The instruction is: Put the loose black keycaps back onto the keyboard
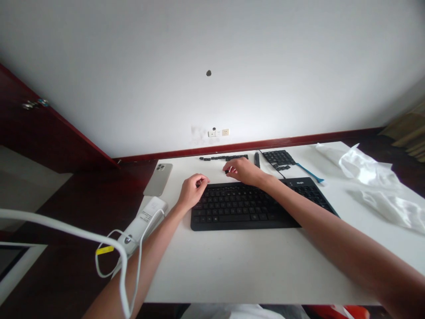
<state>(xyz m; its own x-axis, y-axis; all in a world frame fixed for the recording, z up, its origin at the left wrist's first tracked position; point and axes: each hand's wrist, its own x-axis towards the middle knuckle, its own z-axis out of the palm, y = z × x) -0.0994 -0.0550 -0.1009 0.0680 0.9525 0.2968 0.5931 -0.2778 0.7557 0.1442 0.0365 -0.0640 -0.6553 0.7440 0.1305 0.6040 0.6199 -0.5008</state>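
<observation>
Keyboard, one: black, long and rectangular, rounded corners, pale legends on the keys, light logo at upper right; lies flat mid-surface, its right portion partly hidden beneath my right forearm. My right hand, above the keyboard's far edge, pinches a small black piece between thumb and fingertips. My left hand, fingers curled, sits at the keyboard's upper left corner; whether it grasps anything, I cannot tell. Beyond: loose black keycaps in a line; to their right, a grouped block of keycaps and a blue-handled tool.
</observation>
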